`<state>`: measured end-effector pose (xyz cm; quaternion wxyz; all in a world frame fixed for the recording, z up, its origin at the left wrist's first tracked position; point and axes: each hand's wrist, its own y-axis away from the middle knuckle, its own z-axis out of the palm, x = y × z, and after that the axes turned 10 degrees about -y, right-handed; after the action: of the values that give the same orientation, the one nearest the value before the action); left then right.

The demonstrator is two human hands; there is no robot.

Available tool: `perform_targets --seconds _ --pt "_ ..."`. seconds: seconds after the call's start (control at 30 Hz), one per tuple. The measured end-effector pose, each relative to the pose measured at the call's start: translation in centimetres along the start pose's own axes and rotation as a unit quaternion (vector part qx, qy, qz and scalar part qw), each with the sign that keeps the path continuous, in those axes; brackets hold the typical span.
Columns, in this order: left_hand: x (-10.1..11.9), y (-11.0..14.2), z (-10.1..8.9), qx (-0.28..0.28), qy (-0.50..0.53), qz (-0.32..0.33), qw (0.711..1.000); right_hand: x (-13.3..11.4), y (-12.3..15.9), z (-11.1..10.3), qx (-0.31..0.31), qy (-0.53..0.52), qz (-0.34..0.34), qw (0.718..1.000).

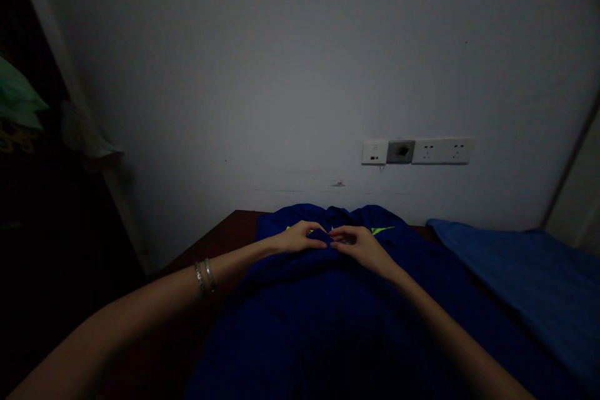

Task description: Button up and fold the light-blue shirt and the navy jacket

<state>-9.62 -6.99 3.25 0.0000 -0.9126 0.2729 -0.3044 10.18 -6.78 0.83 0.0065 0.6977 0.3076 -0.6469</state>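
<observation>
"Where is the dark blue cloth (290, 319)?"

"Spread in loose folds over the dark red worktop (225, 234), its far edge bunched close to the wall (281, 75). The lighter blue cloth (515, 269) lies to its right."

"And the grip?"

"Both nearly closed. The left hand (296, 237) has a small raised fold between thumb and fingers; the right hand (363, 249) pinches that fold from the other side, fingertips almost meeting the left's. How firmly, I can't tell."

"What could go wrong?"

"A slip, I'd say. It's a shallow pinch on thin-looking fabric, so an uneven pull could drag the fold out of one set of fingertips. In this dim light, dark fabric on dark fabric, they might also catch a second layer unnoticed."

"Anything else?"

"The weight of the loose cloth nearer the body could tug the fold askew. And the bracelets (199, 278) on the left wrist could snag if that arm sweeps low across it."
</observation>
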Motion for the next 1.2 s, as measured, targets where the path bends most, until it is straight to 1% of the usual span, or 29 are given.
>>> perform_targets --seconds 0.07,0.13,0.17,0.23,0.3,0.37,0.47,0.57,0.67,0.77,0.87,0.93,0.97,1.0,1.03,1.1,1.17,1.2 --pt "0.2 -0.4 -0.1 0.002 -0.011 0.008 1.0 0.7 -0.1 -0.5 0.002 -0.023 0.035 0.999" --pt "0.6 -0.8 -0.2 -0.004 -0.002 -0.008 1.0 1.0 -0.2 -0.9 0.008 -0.036 0.067 0.997" --pt "0.7 -1.0 -0.3 -0.006 0.016 -0.03 0.999 1.1 -0.3 -1.0 0.012 -0.043 0.079 0.996" --pt "1.1 -1.6 -0.8 0.005 0.084 -0.093 0.992 1.2 -0.3 -1.2 0.023 -0.06 0.103 0.993" --pt "1.6 -2.4 -1.7 0.047 0.172 -0.145 0.973 1.3 -0.4 -1.2 0.045 -0.085 0.131 0.987" --pt "2.2 -3.4 -2.9 0.107 0.238 -0.158 0.952 1.4 -0.4 -1.1 0.068 -0.12 0.16 0.977" --pt "3.4 -5.3 -4.9 0.2 0.268 -0.129 0.934 1.6 -0.4 -1.0 0.08 -0.195 0.194 0.958" --pt "4.9 -7.1 -5.7 0.273 0.294 -0.095 0.911 1.9 -0.4 -0.9 0.069 -0.264 0.225 0.935" --pt "6.4 -8.7 -5.3 0.315 0.34 -0.073 0.883 2.6 -0.5 -0.7 0.085 -0.299 0.249 0.917" --pt "7.7 -9.7 -4.5 0.363 0.357 -0.045 0.86 3.4 -0.6 -0.3 0.112 -0.317 0.253 0.907" --pt "8.6 -9.7 -3.4 0.428 0.356 -0.025 0.83 3.6 -0.7 0.0 0.132 -0.329 0.24 0.904" --pt "9.1 -9.1 -2.2 0.45 0.362 -0.023 0.816 3.4 -0.8 0.0 0.154 -0.333 0.221 0.904" --pt "9.3 -8.7 -1.4 0.444 0.359 -0.023 0.821 3.3 -0.8 -0.1 0.169 -0.33 0.209 0.905" --pt "9.5 -8.2 -0.4 0.426 0.35 -0.022 0.834 3.3 -0.9 -0.2 0.183 -0.322 0.195 0.908" --pt "9.6 -7.7 0.6 0.393 0.33 -0.018 0.858 3.3 -0.9 -0.5 0.192 -0.31 0.178 0.914" --pt "9.7 -6.4 2.9 0.301 0.267 -0.008 0.915 3.4 -1.0 -1.0 0.192 -0.279 0.138 0.931" --pt "9.2 -5.1 5.0 0.222 0.211 -0.005 0.952 3.5 -1.0 -1.7 0.191 -0.244 0.111 0.944" --pt "8.6 -4.4 5.7 0.183 0.203 -0.018 0.962 3.5 -1.0 -2.0 0.202 -0.225 0.104 0.948"
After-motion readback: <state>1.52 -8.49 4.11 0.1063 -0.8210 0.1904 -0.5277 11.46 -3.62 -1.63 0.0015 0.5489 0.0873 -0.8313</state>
